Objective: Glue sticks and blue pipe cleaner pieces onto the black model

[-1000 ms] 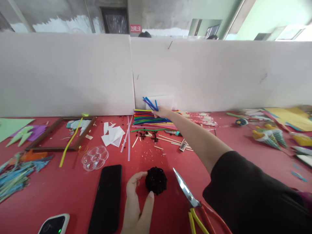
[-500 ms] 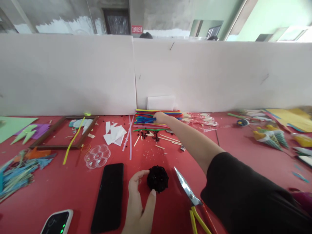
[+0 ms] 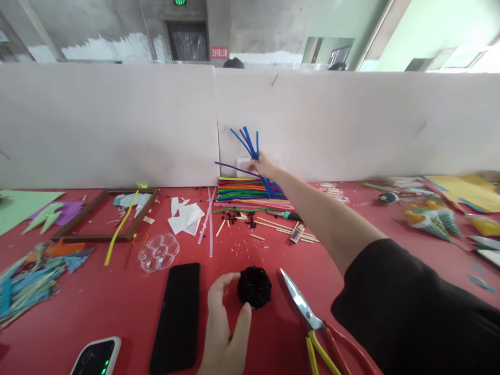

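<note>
My right hand (image 3: 262,165) is closed around a bunch of blue and purple pipe cleaners (image 3: 247,138), raised in front of the white board. Their ends fan upward, one purple stem sticks out to the left, and the lower ends hang over the pile of coloured pipe cleaners (image 3: 238,191) on the table. Near the front, my left hand (image 3: 226,317) curls round the left side of a black fuzzy ball (image 3: 254,287), thumb and fingertip against it. Scissors (image 3: 302,302) with red and yellow handles lie open to the right of the ball.
A black phone (image 3: 175,317) and a small white device (image 3: 97,357) lie left of my left hand. Behind are a clear palette (image 3: 159,252), white paper pieces (image 3: 187,216), a wooden frame (image 3: 91,237) and a cutter (image 3: 287,214). A white board (image 3: 332,125) closes off the back.
My right hand has lifted from the pipe cleaner pile with a blue and purple bunch in its grip. My left hand stays at the black ball.
</note>
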A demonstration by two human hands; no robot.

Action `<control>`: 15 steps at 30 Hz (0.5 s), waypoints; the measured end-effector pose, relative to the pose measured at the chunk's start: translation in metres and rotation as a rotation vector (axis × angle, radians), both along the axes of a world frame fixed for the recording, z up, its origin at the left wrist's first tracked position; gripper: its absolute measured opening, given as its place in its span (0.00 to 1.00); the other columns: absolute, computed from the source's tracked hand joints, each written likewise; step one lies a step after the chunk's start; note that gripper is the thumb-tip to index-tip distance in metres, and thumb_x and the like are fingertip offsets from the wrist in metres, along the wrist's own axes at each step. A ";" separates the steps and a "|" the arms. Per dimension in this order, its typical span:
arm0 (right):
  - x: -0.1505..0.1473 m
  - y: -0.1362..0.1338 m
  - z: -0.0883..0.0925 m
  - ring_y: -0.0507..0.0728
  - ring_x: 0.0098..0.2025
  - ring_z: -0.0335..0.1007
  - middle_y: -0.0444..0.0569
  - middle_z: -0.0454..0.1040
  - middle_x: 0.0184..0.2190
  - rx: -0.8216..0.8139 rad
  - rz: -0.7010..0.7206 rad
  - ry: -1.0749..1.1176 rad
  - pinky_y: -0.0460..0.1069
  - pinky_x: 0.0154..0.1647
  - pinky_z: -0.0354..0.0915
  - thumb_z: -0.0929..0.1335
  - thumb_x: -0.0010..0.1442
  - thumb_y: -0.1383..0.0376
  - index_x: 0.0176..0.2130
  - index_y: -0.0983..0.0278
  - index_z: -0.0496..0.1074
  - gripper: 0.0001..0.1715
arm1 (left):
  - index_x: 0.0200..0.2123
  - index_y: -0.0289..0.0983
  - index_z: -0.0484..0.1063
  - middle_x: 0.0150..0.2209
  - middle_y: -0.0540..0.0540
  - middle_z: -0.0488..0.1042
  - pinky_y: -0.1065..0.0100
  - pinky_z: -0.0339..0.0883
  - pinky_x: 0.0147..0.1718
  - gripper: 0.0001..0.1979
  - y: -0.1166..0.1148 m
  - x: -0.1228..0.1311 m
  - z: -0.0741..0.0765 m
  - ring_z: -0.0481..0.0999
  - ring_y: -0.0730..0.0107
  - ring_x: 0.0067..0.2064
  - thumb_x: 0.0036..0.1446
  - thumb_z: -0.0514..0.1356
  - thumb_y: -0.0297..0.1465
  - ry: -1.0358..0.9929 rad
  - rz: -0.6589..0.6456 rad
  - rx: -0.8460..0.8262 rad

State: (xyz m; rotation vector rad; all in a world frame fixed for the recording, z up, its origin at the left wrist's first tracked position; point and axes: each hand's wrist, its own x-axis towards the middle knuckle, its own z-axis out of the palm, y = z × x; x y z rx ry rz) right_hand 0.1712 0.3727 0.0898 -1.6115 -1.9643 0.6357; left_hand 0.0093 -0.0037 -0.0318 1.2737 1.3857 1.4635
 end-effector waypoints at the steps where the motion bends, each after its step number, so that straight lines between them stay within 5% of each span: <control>1: 0.001 0.001 0.009 0.59 0.49 0.75 0.53 0.73 0.53 -0.002 -0.001 0.026 0.58 0.48 0.74 0.68 0.68 0.58 0.57 0.64 0.70 0.21 | 0.58 0.37 0.61 0.57 0.34 0.70 0.42 0.55 0.63 0.23 0.000 0.000 0.000 0.68 0.48 0.62 0.60 0.57 0.32 0.004 -0.007 0.004; 7: 0.017 -0.005 0.037 0.54 0.39 0.77 0.50 0.77 0.43 -0.121 0.002 0.060 0.54 0.41 0.75 0.66 0.70 0.62 0.54 0.67 0.70 0.16 | 0.59 0.38 0.58 0.59 0.35 0.69 0.44 0.55 0.63 0.25 -0.001 0.000 -0.002 0.68 0.50 0.62 0.59 0.56 0.32 -0.012 -0.040 0.015; 15: 0.017 -0.026 0.006 0.59 0.50 0.74 0.54 0.73 0.55 -0.206 -0.074 0.225 0.59 0.50 0.73 0.68 0.68 0.58 0.56 0.64 0.70 0.21 | 0.58 0.39 0.61 0.57 0.37 0.70 0.46 0.56 0.64 0.22 0.001 -0.003 -0.002 0.68 0.51 0.62 0.60 0.58 0.32 -0.040 -0.045 0.015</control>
